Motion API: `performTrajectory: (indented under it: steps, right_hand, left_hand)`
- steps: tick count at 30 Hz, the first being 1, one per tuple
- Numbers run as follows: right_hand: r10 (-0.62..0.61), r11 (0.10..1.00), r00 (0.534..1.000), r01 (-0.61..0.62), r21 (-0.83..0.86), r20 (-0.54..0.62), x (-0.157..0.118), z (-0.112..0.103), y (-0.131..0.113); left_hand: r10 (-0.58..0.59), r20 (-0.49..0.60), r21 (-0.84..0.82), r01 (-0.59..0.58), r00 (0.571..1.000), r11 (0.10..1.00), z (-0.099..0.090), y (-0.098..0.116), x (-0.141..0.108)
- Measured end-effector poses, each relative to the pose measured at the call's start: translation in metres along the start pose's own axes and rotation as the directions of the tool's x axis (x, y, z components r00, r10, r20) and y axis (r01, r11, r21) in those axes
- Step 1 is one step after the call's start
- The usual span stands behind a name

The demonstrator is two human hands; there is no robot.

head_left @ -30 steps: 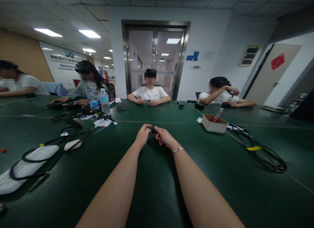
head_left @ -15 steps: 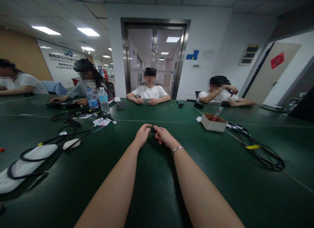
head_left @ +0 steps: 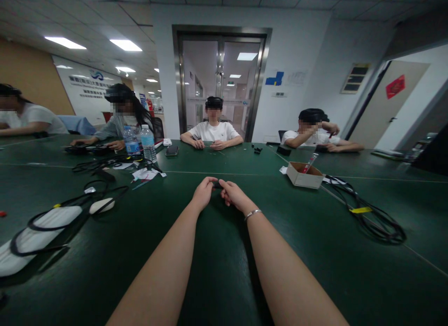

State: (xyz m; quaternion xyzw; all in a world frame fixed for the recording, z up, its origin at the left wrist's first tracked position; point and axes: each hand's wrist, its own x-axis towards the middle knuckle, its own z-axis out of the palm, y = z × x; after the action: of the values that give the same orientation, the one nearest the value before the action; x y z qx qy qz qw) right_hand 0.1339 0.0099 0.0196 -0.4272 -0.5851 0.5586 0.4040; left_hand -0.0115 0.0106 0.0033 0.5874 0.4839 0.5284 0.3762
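Over the middle of the green table (head_left: 224, 251), a small dark object (head_left: 217, 185) spans the gap between my hands. It is mostly covered by fingers, and its kind cannot be made out. My left hand (head_left: 203, 193) is closed on its left end. On the other end, my right hand (head_left: 234, 194) pinches it with the thumb on top and the other fingers curled below. A silver bracelet (head_left: 252, 214) circles my right wrist.
Right of my hands stands an open cardboard box (head_left: 305, 176), with a coiled black cable (head_left: 376, 218) beyond it. To the left are a white power strip (head_left: 52, 223), a white mouse (head_left: 102, 205) and water bottles (head_left: 149, 146). Several people sit around the table.
My hands hold nearly the same pose around the dark object. A little more of it seems to show between the fingers.
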Motion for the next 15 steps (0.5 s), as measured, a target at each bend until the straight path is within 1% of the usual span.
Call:
performTrajectory:
  steps: [3, 6, 8, 10, 13, 15]
  right_hand:
    - [0.001, 1.000, 1.000, -0.001, 0.000, -0.021, -0.0001, -0.0009, 0.0007]
    - [-0.002, 1.000, 1.000, 0.002, 0.004, 0.009, -0.0004, -0.0023, 0.0010]
    - [-0.004, 1.000, 1.000, 0.004, 0.007, 0.026, -0.0004, -0.0028, 0.0012]
    - [-0.003, 1.000, 1.000, 0.002, 0.019, 0.030, -0.0002, -0.0030, 0.0015]
    - [-0.016, 0.999, 0.999, 0.015, 0.042, 0.042, -0.0003, -0.0030, 0.0016]
    - [-0.028, 0.998, 0.999, 0.025, 0.055, 0.047, -0.0007, -0.0029, 0.0016]
  left_hand:
    - [-0.031, 0.023, -0.003, 0.032, 0.999, 0.999, 0.0007, 0.0007, -0.0008]
    - [-0.040, 0.020, 0.046, 0.039, 0.999, 0.998, 0.0006, -0.0013, -0.0007]
    - [-0.009, 0.021, 0.114, 0.007, 1.000, 0.993, 0.0005, -0.0041, 0.0002]
    - [0.039, 0.016, 0.138, -0.041, 0.999, 0.990, 0.0006, -0.0068, 0.0016]
    - [0.109, 0.000, 0.078, -0.109, 0.994, 0.991, 0.0011, -0.0077, 0.0030]
    - [0.133, 0.001, 0.053, -0.133, 0.991, 0.990, 0.0015, -0.0050, 0.0022]
